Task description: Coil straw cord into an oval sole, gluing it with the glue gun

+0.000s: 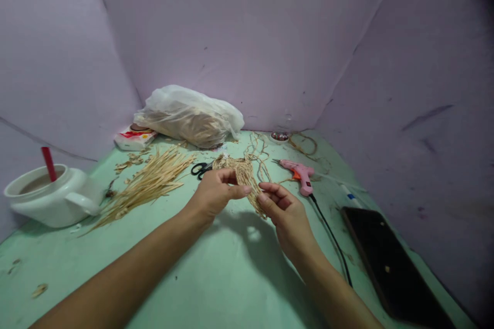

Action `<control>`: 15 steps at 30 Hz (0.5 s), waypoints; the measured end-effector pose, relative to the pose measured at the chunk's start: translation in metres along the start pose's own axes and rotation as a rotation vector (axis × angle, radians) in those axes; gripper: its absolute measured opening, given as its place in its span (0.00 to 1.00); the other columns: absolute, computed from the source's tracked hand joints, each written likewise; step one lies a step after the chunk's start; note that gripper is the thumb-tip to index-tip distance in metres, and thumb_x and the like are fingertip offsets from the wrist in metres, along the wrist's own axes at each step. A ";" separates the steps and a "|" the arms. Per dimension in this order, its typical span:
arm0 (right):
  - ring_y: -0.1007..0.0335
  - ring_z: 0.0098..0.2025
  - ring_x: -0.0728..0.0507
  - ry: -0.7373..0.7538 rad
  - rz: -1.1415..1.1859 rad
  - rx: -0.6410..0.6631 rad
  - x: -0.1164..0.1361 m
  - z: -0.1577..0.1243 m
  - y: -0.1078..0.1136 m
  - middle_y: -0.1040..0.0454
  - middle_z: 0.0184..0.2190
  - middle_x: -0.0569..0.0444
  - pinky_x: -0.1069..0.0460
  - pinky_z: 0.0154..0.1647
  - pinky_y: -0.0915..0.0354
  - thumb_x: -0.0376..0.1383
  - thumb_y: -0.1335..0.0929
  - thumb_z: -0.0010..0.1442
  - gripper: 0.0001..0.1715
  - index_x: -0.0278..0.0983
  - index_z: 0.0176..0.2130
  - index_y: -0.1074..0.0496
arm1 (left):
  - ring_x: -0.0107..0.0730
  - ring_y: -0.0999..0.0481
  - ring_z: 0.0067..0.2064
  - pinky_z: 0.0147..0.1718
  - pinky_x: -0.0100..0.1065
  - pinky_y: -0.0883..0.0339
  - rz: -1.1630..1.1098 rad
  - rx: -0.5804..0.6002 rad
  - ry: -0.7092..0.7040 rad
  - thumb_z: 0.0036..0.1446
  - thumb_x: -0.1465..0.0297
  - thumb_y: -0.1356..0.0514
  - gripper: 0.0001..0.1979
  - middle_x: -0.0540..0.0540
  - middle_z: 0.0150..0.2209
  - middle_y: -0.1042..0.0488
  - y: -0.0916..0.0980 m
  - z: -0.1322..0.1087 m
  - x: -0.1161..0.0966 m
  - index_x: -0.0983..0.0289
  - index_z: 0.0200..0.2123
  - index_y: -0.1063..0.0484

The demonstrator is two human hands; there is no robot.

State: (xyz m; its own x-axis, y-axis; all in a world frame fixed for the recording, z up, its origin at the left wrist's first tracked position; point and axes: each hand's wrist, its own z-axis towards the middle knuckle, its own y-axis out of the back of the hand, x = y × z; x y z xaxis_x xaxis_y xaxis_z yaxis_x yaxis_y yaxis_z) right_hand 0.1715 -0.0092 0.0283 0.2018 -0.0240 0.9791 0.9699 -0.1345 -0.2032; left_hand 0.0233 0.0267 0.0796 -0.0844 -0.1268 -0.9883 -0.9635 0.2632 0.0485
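Note:
A bundle of twisted straw cord [245, 177] is held up above the green table, near the middle of the view. My left hand [217, 191] grips its left side, thumb in front and fingers partly hidden behind. At the bundle's lower right end, my right hand [283, 212] pinches the strands between thumb and fingers. Loose cord [262, 157] trails on the table behind the bundle. Black-handled scissors [199, 168] lie just left of it, their blades partly covered.
Flat straw strips [150, 185] and a white pot [57, 198] are at left. Behind stand a plastic bag [193, 113] and a small box [135, 139]. A pink glue gun [301, 172], a dish of beads [280, 136] and a dark phone [393, 262] are at right.

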 end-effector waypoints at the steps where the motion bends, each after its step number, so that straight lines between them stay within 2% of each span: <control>1: 0.34 0.25 0.49 -0.010 -0.011 0.002 0.000 -0.001 0.000 0.26 0.25 0.55 0.53 0.28 0.37 0.46 0.25 0.42 0.22 0.37 0.35 0.28 | 0.27 0.32 0.28 0.27 0.29 0.39 0.043 -0.027 -0.006 0.37 0.65 0.35 0.17 0.54 0.31 0.24 0.003 -0.002 0.007 0.68 0.33 0.24; 3: 0.34 0.24 0.49 -0.043 -0.045 0.034 -0.002 -0.002 0.000 0.27 0.24 0.56 0.53 0.26 0.37 0.45 0.25 0.41 0.20 0.36 0.33 0.27 | 0.31 0.30 0.33 0.29 0.32 0.37 0.174 -0.129 -0.064 0.41 0.61 0.36 0.26 0.59 0.41 0.25 0.012 -0.009 0.021 0.67 0.44 0.27; 5: 0.35 0.23 0.49 -0.093 -0.077 0.096 -0.004 -0.004 0.000 0.27 0.21 0.56 0.54 0.25 0.39 0.42 0.25 0.41 0.16 0.34 0.29 0.25 | 0.39 0.30 0.41 0.34 0.37 0.34 0.420 -0.265 -0.246 0.41 0.61 0.35 0.30 0.61 0.48 0.28 0.023 -0.019 0.034 0.64 0.50 0.31; 6: 0.35 0.22 0.50 -0.119 -0.097 0.134 -0.006 -0.004 0.000 0.27 0.20 0.56 0.54 0.25 0.39 0.40 0.26 0.41 0.14 0.34 0.28 0.25 | 0.42 0.31 0.47 0.39 0.41 0.34 0.537 -0.275 -0.354 0.44 0.64 0.36 0.28 0.60 0.51 0.31 0.028 -0.025 0.039 0.62 0.51 0.32; 8: 0.35 0.22 0.50 -0.148 -0.192 0.236 -0.011 -0.006 -0.001 0.26 0.20 0.56 0.54 0.25 0.40 0.37 0.28 0.44 0.09 0.34 0.28 0.23 | 0.43 0.33 0.51 0.47 0.46 0.36 0.711 -0.200 -0.527 0.47 0.69 0.37 0.21 0.60 0.50 0.30 0.036 -0.037 0.049 0.61 0.47 0.30; 10: 0.34 0.24 0.49 -0.108 -0.394 0.354 -0.016 -0.008 -0.003 0.24 0.22 0.56 0.53 0.27 0.39 0.35 0.31 0.49 0.08 0.35 0.30 0.22 | 0.42 0.31 0.48 0.47 0.46 0.36 0.827 -0.075 -0.596 0.50 0.73 0.39 0.14 0.58 0.44 0.27 0.040 -0.047 0.059 0.62 0.42 0.27; 12: 0.32 0.28 0.47 0.021 -0.663 0.448 -0.020 -0.009 -0.005 0.23 0.27 0.54 0.51 0.31 0.37 0.33 0.34 0.53 0.10 0.37 0.34 0.22 | 0.40 0.29 0.42 0.44 0.47 0.36 0.904 0.011 -0.586 0.51 0.74 0.40 0.10 0.57 0.38 0.25 0.041 -0.053 0.068 0.62 0.38 0.27; 15: 0.31 0.37 0.43 0.240 -0.938 0.497 -0.021 -0.013 -0.006 0.22 0.33 0.51 0.46 0.39 0.36 0.31 0.36 0.57 0.13 0.37 0.39 0.23 | 0.41 0.28 0.39 0.42 0.48 0.37 0.948 0.041 -0.526 0.51 0.74 0.40 0.08 0.56 0.35 0.25 0.040 -0.054 0.079 0.63 0.36 0.27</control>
State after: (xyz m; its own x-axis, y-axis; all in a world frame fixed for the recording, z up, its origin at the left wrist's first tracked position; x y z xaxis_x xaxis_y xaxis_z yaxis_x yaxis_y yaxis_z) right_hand 0.1598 -0.0204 0.0089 -0.6272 -0.3205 0.7098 0.6820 0.2140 0.6993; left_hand -0.0360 -0.0248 0.0113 -0.6611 0.5685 -0.4896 -0.5535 0.0710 0.8298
